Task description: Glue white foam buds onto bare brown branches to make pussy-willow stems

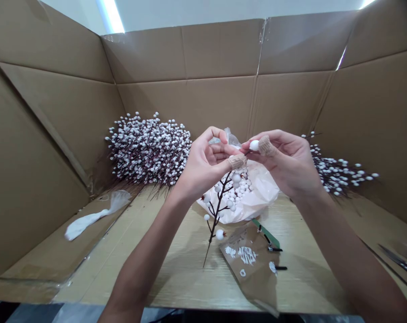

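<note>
My left hand pinches the upper part of a dark artificial berry stem, its thumb wrapped in tan tape. White berries sit on the stem's side twigs, and its bare lower end points down toward the table. At the stem's top, my right hand grips a white berry between a taped thumb and the fingers. The two hands almost meet. Behind and below them lies an open plastic bag full of loose white berries.
A large heap of berry stems lies at the back left, a smaller heap at the right. Cardboard smeared with white glue rests in front. Scissors lie far right, a white glue bag left. Cardboard walls surround the table.
</note>
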The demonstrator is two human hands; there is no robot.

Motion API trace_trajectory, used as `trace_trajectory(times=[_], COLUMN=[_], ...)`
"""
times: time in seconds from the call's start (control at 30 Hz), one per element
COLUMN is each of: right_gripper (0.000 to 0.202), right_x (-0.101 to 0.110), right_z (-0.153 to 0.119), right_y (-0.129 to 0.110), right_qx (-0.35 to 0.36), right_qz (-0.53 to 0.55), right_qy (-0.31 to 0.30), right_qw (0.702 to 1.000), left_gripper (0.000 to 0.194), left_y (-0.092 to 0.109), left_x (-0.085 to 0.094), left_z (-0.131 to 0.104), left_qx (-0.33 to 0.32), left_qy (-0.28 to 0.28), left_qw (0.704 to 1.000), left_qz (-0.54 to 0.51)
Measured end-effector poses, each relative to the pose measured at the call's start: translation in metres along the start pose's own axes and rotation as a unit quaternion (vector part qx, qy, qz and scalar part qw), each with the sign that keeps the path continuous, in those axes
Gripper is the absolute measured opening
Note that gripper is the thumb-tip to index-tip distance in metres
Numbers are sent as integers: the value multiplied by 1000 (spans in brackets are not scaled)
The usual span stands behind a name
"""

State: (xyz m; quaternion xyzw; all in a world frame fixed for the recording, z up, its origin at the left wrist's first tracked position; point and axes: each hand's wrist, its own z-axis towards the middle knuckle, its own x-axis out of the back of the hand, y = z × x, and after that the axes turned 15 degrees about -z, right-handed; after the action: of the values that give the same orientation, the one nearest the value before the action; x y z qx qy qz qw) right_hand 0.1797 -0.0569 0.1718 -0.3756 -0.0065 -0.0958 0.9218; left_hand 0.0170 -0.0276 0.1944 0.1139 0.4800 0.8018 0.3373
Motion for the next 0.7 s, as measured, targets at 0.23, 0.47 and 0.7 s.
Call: trace_trajectory(times=[0.23, 0.47, 0.7], right_gripper=[17, 17, 15], right_x=[3, 4, 5], right_z=[1, 1, 0], right_y=[-1, -2, -2], right_qx=[-1, -7, -6], right_qz=[-11, -21, 1], right_qy=[-21, -22, -33], right_qw=[1000, 1000, 999], left_gripper=[40, 40, 40], left_y=[4, 4, 3], left_x=[0, -1, 1], left_z=[-2, -2, -2], left_qx=[15, 14, 4], left_qy=[0, -2, -15], left_qw=[1000, 1000, 1000], left_qz=[10, 24, 17])
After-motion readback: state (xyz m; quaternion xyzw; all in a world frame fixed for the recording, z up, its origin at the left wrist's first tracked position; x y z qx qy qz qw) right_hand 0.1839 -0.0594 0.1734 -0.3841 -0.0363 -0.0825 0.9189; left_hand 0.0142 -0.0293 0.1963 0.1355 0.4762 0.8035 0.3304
